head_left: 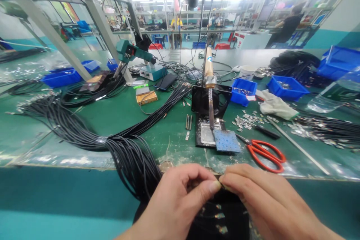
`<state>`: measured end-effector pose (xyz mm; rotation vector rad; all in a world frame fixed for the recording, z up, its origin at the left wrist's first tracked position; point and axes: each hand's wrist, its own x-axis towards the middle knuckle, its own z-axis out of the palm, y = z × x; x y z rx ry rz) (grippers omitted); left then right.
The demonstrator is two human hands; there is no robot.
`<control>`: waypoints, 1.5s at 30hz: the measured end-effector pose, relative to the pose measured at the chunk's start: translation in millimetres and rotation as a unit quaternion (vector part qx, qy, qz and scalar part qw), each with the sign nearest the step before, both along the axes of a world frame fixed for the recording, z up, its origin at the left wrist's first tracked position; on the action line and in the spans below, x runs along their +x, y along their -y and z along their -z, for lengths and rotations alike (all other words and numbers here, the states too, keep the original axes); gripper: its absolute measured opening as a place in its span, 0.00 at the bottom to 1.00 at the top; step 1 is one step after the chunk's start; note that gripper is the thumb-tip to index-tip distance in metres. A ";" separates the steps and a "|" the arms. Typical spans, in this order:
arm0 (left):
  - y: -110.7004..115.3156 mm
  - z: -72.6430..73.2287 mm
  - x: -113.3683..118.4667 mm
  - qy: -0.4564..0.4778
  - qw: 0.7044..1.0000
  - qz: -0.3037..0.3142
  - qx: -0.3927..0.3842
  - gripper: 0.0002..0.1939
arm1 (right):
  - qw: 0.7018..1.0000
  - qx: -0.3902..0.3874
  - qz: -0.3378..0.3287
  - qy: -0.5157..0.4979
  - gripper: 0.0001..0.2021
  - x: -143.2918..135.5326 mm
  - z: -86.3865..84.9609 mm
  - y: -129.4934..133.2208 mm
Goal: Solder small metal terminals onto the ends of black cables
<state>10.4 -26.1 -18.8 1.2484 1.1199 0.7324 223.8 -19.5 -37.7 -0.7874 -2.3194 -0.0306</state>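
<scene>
My left hand (187,191) is closed in a pinch, thumb against index finger, just in front of the bench edge. Its fingertips meet those of my right hand (261,191), which is also closed, fingers pressed together. Whatever sits between the fingertips is too small and covered to make out. Below my hands, thin black cables with small metal connectors (220,216) lie over a dark surface. Left of my left hand, a thick bundle of black cables (132,157) hangs over the bench edge. Orange-handled scissors (266,153) lie beyond my right hand.
A soldering iron (209,78) stands tip down in front of a black fan (197,99), beside a blue sponge (227,141). Blue bins (287,87), loose metal parts (247,120), a white glove (277,105) and a plastic bottle (334,93) lie right. People work in the background.
</scene>
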 end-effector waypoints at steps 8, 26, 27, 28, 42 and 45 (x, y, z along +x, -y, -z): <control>0.3 -2.5 0.0 -0.014 1.000 -0.004 -0.010 0.09 | 0.992 -0.098 -0.010 -0.076 0.09 -5.7 16.0 7.4; 2.2 2.8 0.3 -0.125 0.988 0.004 0.094 0.10 | 0.997 -0.071 -0.005 0.020 0.14 14.0 -3.2 9.1; 2.0 2.6 0.6 -0.127 0.987 0.005 0.094 0.10 | 0.997 -0.075 -0.005 0.019 0.14 12.7 -4.8 8.5; 1.7 2.3 1.0 -0.130 0.987 0.005 0.094 0.11 | 0.997 -0.073 0.001 0.016 0.14 11.0 -6.3 8.0; 2.3 -0.6 1.8 -0.062 0.997 0.008 0.035 0.06 | 0.999 -0.039 -0.009 0.009 0.17 12.1 -1.7 5.2; 1.5 -2.1 -0.3 -0.047 0.998 0.026 0.019 0.05 | 0.997 -0.045 -0.057 0.015 0.20 19.8 -1.8 5.5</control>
